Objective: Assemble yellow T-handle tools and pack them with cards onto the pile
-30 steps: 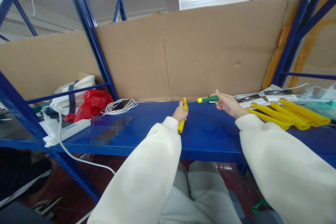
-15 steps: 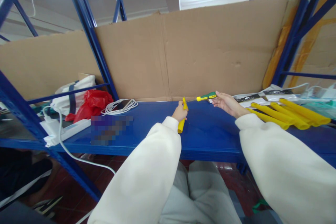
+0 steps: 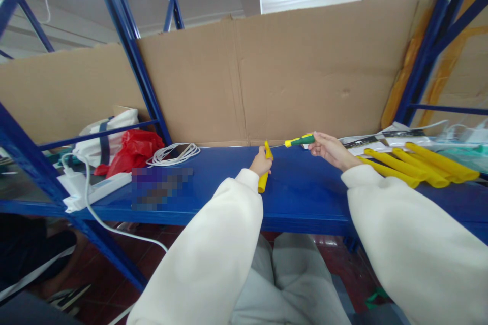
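Near the middle of the blue shelf, my left hand (image 3: 261, 161) is closed around a yellow tool handle (image 3: 263, 182), whose narrower yellow top sticks up above the fingers. To the right, my right hand (image 3: 328, 150) pinches the end of a green and yellow screwdriver (image 3: 300, 140). The screwdriver lies nearly level, its thin shaft pointing left at the top of the yellow piece. Whether the tip touches that piece is too small to tell.
Several yellow tubes (image 3: 414, 168) lie on the blue shelf (image 3: 305, 183) at the right. At the left are a coiled white cable (image 3: 174, 154), a red plastic bag (image 3: 137, 148) and a white power strip (image 3: 109, 189). Cardboard (image 3: 305, 71) stands behind.
The screwdriver has turned slightly in my right hand, showing a different side of its handle. My left hand and the yellow piece stay where they were.
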{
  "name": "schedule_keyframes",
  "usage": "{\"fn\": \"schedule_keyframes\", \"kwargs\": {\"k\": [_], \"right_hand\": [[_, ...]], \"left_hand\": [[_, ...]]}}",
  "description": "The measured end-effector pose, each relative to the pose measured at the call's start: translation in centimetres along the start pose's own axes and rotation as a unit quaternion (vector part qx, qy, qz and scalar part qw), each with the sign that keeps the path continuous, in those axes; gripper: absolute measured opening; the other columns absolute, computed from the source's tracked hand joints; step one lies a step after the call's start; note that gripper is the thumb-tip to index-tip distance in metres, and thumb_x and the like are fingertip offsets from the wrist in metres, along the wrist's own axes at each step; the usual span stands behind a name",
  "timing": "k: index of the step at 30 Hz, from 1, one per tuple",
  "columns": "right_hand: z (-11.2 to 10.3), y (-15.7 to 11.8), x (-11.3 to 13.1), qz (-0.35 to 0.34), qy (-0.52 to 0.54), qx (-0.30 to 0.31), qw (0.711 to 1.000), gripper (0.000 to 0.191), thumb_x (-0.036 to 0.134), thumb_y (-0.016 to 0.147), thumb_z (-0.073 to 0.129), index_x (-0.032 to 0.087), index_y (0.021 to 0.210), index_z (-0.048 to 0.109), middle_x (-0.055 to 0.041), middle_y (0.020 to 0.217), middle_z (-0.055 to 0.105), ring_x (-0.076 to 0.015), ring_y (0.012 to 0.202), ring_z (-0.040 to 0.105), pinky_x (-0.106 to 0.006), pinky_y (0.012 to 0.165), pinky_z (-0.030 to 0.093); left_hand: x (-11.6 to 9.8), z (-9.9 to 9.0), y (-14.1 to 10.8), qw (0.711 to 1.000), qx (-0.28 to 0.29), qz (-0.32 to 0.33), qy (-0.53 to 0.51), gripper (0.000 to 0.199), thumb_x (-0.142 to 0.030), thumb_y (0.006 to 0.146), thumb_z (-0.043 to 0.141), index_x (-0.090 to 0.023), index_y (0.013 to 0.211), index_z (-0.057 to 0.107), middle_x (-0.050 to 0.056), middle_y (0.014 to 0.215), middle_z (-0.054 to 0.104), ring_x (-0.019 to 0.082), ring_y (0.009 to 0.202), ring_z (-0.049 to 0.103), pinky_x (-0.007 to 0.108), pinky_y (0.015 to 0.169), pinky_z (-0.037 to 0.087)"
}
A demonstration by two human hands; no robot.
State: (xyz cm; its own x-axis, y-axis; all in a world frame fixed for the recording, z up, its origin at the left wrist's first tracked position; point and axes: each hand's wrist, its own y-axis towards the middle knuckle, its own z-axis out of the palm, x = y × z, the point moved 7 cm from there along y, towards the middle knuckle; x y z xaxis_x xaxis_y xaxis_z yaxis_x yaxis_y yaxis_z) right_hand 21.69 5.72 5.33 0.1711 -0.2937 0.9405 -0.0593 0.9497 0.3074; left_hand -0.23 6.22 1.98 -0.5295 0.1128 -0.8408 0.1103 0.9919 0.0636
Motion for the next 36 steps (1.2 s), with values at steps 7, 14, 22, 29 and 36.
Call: {"fn": "schedule_keyframes", "kwargs": {"k": [7,14,22,29,36], "right_hand": [[0.01,0.29,-0.10,-0.018,-0.016,0.026,0.999,0.013,0.031,0.087,0.068,0.020,0.084,0.062,-0.0024,0.071,0.069,-0.0119,0.059,0.065,-0.024,0.061,0.056],[-0.19,0.27,0.05,-0.009,0.025,-0.006,1.000,0.017,0.030,0.082,0.073,0.019,0.078,0.059,-0.0006,0.066,0.064,-0.0108,0.056,0.061,-0.021,0.051,0.050],[-0.21,0.08,-0.12,0.000,-0.011,-0.003,1.000,0.025,0.041,0.083,0.070,0.019,0.091,0.062,0.0021,0.054,0.060,-0.0099,0.043,0.053,-0.020,0.041,0.041],[0.01,-0.05,0.08,0.005,0.035,-0.012,0.999,0.010,0.026,0.090,0.063,0.019,0.084,0.064,-0.0016,0.064,0.068,-0.0096,0.054,0.062,-0.019,0.054,0.052],[-0.26,0.22,-0.02,0.000,0.044,-0.014,0.999,0.015,0.026,0.086,0.069,0.018,0.077,0.060,0.0004,0.060,0.063,-0.0090,0.052,0.059,-0.019,0.051,0.049]], "left_hand": [[0.01,-0.07,-0.13,1.000,-0.006,-0.008,-0.001,0.042,-0.014,0.094,0.045,-0.022,0.133,0.032,0.012,0.118,0.063,0.004,0.045,0.052,0.016,0.042,0.044],[-0.25,-0.06,-0.35,1.000,0.000,-0.001,0.002,0.042,-0.013,0.093,0.043,-0.020,0.133,0.031,0.013,0.122,0.062,0.003,0.042,0.049,0.017,0.040,0.043],[-0.18,0.07,-0.20,1.000,0.001,0.000,-0.002,0.042,-0.012,0.093,0.044,-0.020,0.132,0.032,0.013,0.121,0.063,0.003,0.042,0.049,0.017,0.039,0.043],[-0.15,0.13,-0.15,1.000,0.004,0.000,0.003,0.039,-0.016,0.095,0.045,-0.020,0.131,0.033,0.011,0.117,0.063,0.003,0.044,0.051,0.016,0.040,0.044],[-0.06,0.22,0.01,1.000,0.003,0.002,0.001,0.040,-0.015,0.094,0.045,-0.020,0.132,0.032,0.013,0.120,0.062,0.003,0.043,0.052,0.017,0.040,0.044]]}}
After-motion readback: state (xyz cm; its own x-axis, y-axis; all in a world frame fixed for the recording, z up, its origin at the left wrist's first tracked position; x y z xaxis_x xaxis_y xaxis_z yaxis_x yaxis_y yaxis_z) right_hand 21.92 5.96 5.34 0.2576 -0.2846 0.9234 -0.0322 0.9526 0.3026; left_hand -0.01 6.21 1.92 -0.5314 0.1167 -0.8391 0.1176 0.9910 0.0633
